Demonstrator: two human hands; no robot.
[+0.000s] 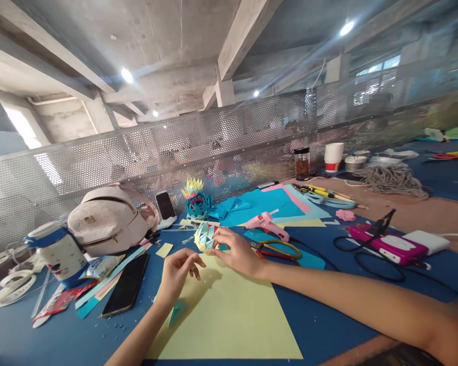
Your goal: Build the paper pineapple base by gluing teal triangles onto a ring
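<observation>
My right hand (pixel 238 251) is closed, with fingers and thumb around a small folded paper piece (pixel 203 237) in pale blue, white and yellow. Its far side is partly covered by the fingers. Close by on the left, my left hand (pixel 178 272) hovers with loosely bent fingers apart and nothing visible in them. Both hands are above a large pale yellow paper sheet (pixel 229 315) on the blue table. A small teal paper piece (pixel 176 313) rests on the sheet beside my left wrist.
Beyond my right hand lie scissors (pixel 278 249) and a pink glue gun (pixel 267 224). A blue and yellow folded paper model (pixel 197 201) stands at the back, near blue paper sheets (pixel 259 203). To the left are a black phone (pixel 126 284), paper strips, a bottle (pixel 61 254) and a backpack (pixel 107 218).
</observation>
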